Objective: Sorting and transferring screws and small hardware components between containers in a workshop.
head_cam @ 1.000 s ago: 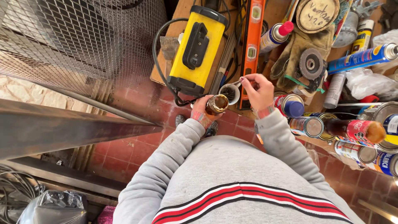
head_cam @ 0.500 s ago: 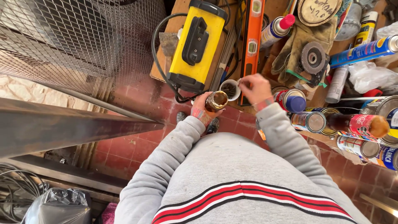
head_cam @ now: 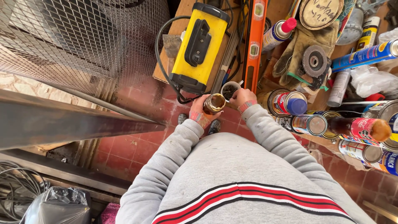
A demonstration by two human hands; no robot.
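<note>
Two hands working over a cluttered workshop surface (head_cam: 174, 62)

The left hand (head_cam: 200, 114) is gripping an upright brown jar (head_cam: 214, 103), fingers wrapped around it, while the right hand (head_cam: 242, 97) is hovering just beside it at a white cup (head_cam: 229, 90), fingers curled on the rim; both forearms are reaching forward.

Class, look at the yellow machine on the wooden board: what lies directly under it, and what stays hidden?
The yellow machine rests on a wooden board, with a black cable looping beside it. The board's surface beneath the machine is covered, so anything there cannot be seen.
</note>
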